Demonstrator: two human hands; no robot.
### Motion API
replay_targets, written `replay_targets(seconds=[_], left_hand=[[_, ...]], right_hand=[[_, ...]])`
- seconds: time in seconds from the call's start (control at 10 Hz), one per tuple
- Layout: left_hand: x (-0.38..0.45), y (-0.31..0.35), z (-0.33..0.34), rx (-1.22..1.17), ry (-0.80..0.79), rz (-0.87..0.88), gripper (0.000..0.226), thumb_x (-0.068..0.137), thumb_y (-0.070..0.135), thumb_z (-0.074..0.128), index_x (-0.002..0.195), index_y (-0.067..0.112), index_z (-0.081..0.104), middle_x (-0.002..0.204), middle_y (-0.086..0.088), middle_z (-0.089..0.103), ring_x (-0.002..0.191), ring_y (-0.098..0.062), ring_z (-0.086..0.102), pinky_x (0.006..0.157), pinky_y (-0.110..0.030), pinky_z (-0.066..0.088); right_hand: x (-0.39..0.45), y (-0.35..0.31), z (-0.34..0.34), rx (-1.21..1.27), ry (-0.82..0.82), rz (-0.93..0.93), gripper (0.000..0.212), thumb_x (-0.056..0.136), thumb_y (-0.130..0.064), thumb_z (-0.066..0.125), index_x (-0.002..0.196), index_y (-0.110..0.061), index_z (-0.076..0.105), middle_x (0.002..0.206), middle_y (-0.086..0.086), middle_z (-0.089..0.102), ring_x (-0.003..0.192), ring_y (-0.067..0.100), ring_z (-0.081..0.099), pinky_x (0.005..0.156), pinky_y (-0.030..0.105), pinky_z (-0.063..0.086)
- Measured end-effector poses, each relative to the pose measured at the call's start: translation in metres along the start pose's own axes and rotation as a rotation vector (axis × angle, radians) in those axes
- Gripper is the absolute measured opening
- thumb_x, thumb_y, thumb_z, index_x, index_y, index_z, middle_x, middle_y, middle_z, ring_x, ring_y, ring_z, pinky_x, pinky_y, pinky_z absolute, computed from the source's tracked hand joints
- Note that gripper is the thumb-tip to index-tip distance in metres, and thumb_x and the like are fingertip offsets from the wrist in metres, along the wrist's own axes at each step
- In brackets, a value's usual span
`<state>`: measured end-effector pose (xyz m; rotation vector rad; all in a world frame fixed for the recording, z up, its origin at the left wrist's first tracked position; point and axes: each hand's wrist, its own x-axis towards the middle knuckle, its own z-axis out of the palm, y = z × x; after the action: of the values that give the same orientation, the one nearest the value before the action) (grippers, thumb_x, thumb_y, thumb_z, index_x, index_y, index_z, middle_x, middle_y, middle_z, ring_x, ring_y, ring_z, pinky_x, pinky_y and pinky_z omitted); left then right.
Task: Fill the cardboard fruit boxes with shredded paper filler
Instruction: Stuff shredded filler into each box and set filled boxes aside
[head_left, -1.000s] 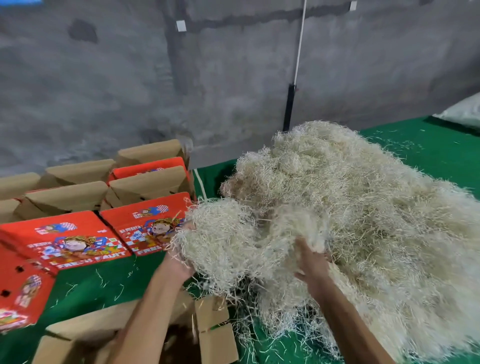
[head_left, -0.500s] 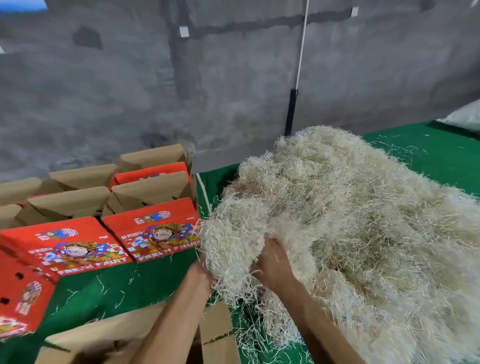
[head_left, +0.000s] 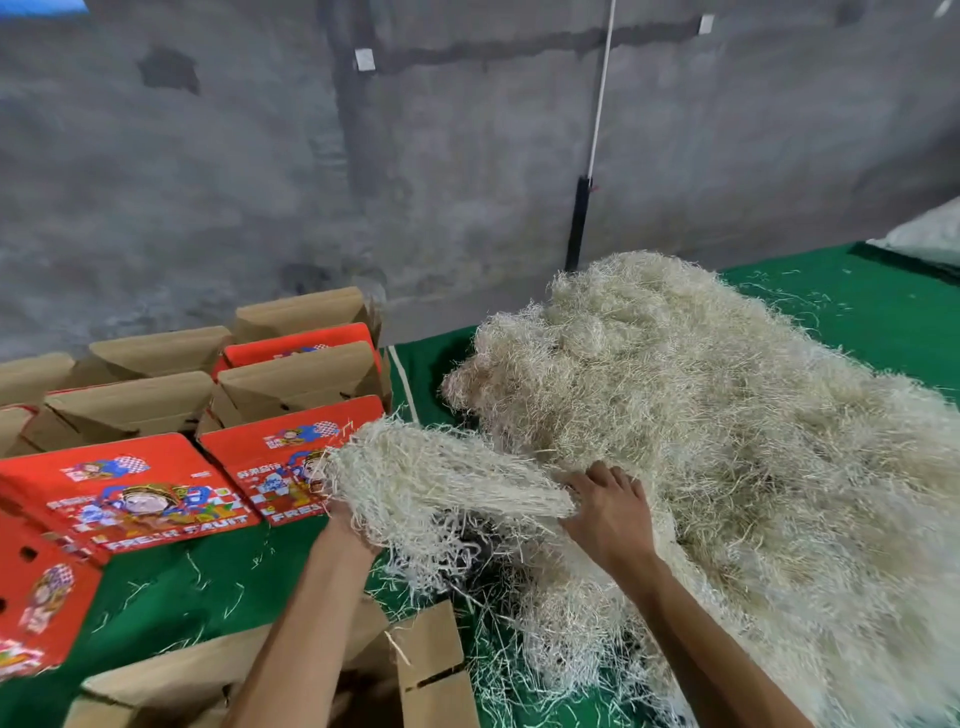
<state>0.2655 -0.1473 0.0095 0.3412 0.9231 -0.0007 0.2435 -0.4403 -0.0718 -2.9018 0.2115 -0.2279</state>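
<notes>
I'd tear this tuft fully free of the big filler heap (head_left: 727, 441) to the right of my hands before carrying it, or trailing strands will drag half the pile along. The open cardboard box (head_left: 426, 660) waits just below my left forearm, so the drop is short; red printed boxes (head_left: 124, 493) sit left of my hands on the green table (head_left: 182, 577). The pulled tuft (head_left: 441, 473) stretches between both hands. My right hand (head_left: 608, 514) pinches its right end, fingers curled. My left hand (head_left: 345, 519) is buried under the strands, seemingly gripping from below; I cannot tell for certain.
</notes>
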Motion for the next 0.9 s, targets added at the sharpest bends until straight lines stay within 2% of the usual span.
replay_targets(seconds=[0.1, 0.2, 0.3, 0.4, 0.5, 0.6, 0.7, 0.8, 0.9], left_hand=[[0.004, -0.008, -0.009, 1.325, 0.055, -0.238, 0.052, 0.073, -0.043, 0.015, 0.122, -0.037, 0.032, 0.15, -0.043, 0.003, 0.151, -0.019, 0.013, 0.089, -0.004, 0.041], [0.012, -0.013, 0.009, 1.365, -0.183, 0.195, 0.045, 0.107, 0.026, 0.036, 0.137, -0.007, 0.043, 0.14, -0.019, 0.046, 0.117, -0.02, 0.05, 0.07, -0.025, 0.053], [-0.01, -0.037, 0.035, 1.747, -0.677, 0.32, 0.078, 0.075, 0.068, 0.066, 0.133, 0.018, 0.049, 0.136, 0.001, 0.046, 0.12, -0.018, 0.047, 0.106, -0.04, 0.039], [-0.033, -0.065, 0.038, 2.228, -0.816, 0.289, 0.107, 0.067, 0.059, 0.079, 0.152, 0.018, 0.027, 0.152, -0.01, 0.036, 0.134, -0.027, 0.044, 0.112, -0.044, 0.036], [-0.034, -0.081, 0.029, 2.262, -0.822, 0.225, 0.079, 0.079, 0.05, 0.074, 0.137, 0.008, 0.039, 0.128, -0.005, 0.05, 0.098, -0.007, 0.052, 0.085, -0.025, 0.05], [-0.049, -0.087, 0.027, 1.998, -0.819, 0.052, 0.052, 0.081, 0.047, 0.063, 0.124, 0.026, 0.043, 0.129, 0.01, 0.04, 0.114, -0.009, 0.047, 0.091, -0.027, 0.048], [-0.061, -0.103, 0.015, 1.791, -0.863, 0.031, 0.111, 0.062, 0.053, 0.05, 0.156, 0.012, 0.007, 0.161, -0.009, 0.011, 0.148, -0.028, 0.016, 0.118, -0.041, 0.019], [-0.055, -0.124, 0.0, 1.56, -0.742, 0.031, 0.108, 0.058, 0.047, 0.052, 0.152, 0.007, 0.018, 0.154, -0.014, 0.035, 0.142, -0.024, 0.035, 0.114, -0.037, 0.03], [-0.044, -0.133, -0.007, 1.423, -0.638, 0.059, 0.074, 0.08, 0.047, 0.067, 0.134, 0.001, 0.045, 0.115, -0.004, 0.068, 0.105, -0.012, 0.065, 0.093, -0.029, 0.052]], right_hand=[[-0.008, 0.006, 0.002, 0.053, -0.03, 0.038, 0.058, 0.084, -0.041, 0.069, 0.139, -0.034, 0.052, 0.125, -0.008, 0.052, 0.111, 0.013, 0.048, 0.107, 0.038, 0.041], [-0.009, 0.007, -0.001, 0.25, -0.057, 0.052, 0.053, 0.079, -0.01, 0.064, 0.131, -0.017, 0.06, 0.12, -0.006, 0.052, 0.097, 0.009, 0.053, 0.085, 0.024, 0.053], [0.0, 0.001, -0.014, 0.435, 0.01, 0.106, 0.055, 0.074, 0.0, 0.058, 0.127, -0.015, 0.06, 0.12, -0.004, 0.058, 0.091, 0.009, 0.058, 0.063, 0.013, 0.046], [0.012, -0.011, -0.031, 0.39, 0.139, 0.052, 0.059, 0.07, 0.004, 0.061, 0.122, -0.024, 0.064, 0.114, -0.011, 0.066, 0.086, 0.008, 0.063, 0.064, 0.021, 0.054], [0.015, -0.011, -0.038, 0.001, 0.103, -0.073, 0.043, 0.079, -0.008, 0.071, 0.118, -0.026, 0.066, 0.108, -0.011, 0.069, 0.096, 0.012, 0.062, 0.098, 0.039, 0.049], [0.011, -0.014, -0.027, -0.243, -0.057, -0.014, 0.029, 0.091, -0.003, 0.061, 0.111, -0.023, 0.06, 0.081, -0.007, 0.056, 0.079, 0.015, 0.05, 0.104, 0.04, 0.042], [0.005, -0.019, -0.016, -0.308, -0.167, 0.035, 0.042, 0.09, 0.001, 0.062, 0.124, -0.021, 0.051, 0.086, -0.005, 0.058, 0.077, 0.014, 0.052, 0.107, 0.04, 0.04], [0.012, -0.02, -0.012, -0.309, -0.232, 0.069, 0.045, 0.089, 0.001, 0.06, 0.127, -0.018, 0.047, 0.098, -0.004, 0.059, 0.088, 0.013, 0.054, 0.102, 0.038, 0.043], [0.02, -0.026, -0.011, -0.245, -0.28, 0.119, 0.031, 0.095, -0.001, 0.055, 0.123, -0.016, 0.053, 0.093, -0.001, 0.058, 0.084, 0.013, 0.055, 0.095, 0.035, 0.05]])
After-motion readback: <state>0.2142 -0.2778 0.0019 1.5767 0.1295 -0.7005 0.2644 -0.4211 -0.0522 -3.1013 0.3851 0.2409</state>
